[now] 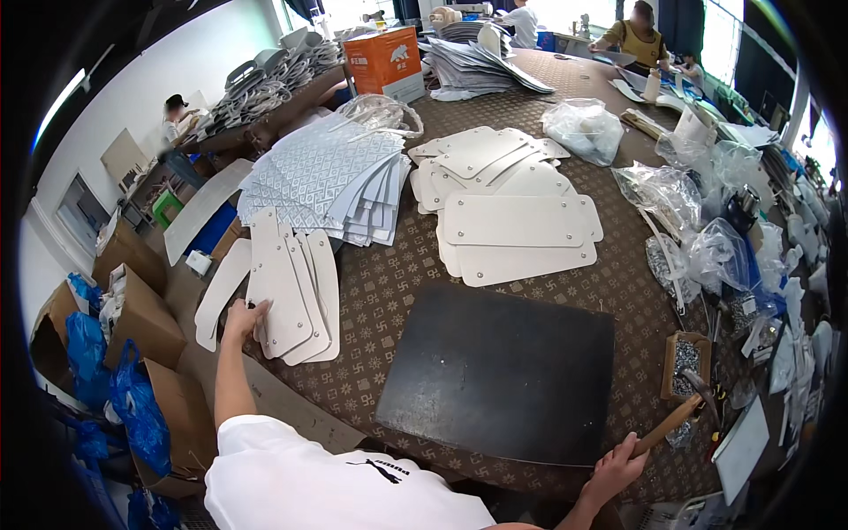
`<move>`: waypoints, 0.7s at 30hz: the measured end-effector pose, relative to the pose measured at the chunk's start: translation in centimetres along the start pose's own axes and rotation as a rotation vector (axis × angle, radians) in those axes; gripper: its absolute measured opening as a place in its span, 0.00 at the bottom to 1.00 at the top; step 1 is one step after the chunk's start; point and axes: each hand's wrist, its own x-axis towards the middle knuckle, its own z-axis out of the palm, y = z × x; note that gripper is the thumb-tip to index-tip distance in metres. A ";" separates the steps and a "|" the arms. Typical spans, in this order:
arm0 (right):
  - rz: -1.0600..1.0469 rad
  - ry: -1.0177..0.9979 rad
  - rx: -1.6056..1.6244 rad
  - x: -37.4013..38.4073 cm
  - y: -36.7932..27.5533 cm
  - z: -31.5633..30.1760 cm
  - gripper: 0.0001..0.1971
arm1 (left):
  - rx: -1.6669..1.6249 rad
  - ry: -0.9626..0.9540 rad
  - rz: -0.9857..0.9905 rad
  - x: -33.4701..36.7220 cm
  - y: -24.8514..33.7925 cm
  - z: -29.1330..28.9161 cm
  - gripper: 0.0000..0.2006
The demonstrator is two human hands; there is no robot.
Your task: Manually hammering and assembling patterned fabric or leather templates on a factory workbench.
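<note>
My right hand [616, 471] is wrapped round the wooden handle of a hammer [669, 424], whose metal head reaches up beside a tray of small metal rivets [685, 360]. At the table's left edge my left hand [243, 320] is closed on the edge of a cream panel [281, 300] in a fanned stack; the fingertips are partly hidden. A curved cream strip [221, 290] lies just left of that hand. Between my hands a black rectangular mat [502, 371] rests on the patterned table. Beyond it lies a fanned pile of cream panels with metal studs [517, 219].
Grey-white patterned sheets [322, 172] are stacked at the far left, near an orange box [386, 64]. Plastic bags [658, 194] and tools crowd the right side. Cardboard boxes [146, 318] with blue bags stand on the floor at left. Other people [638, 40] are in the background.
</note>
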 end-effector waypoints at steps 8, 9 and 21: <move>0.018 -0.358 -0.060 -3.9 -6.2 6.3 0.10 | -0.209 -0.116 0.076 -0.1 0.6 -0.3 0.34; -0.023 -0.440 -0.090 -4.5 -7.2 7.9 0.10 | -0.207 -0.124 0.091 -0.2 0.9 -0.3 0.34; 0.099 -1.107 -0.068 -8.7 -18.5 29.1 0.13 | -0.212 0.035 0.216 2.7 -2.9 2.0 0.26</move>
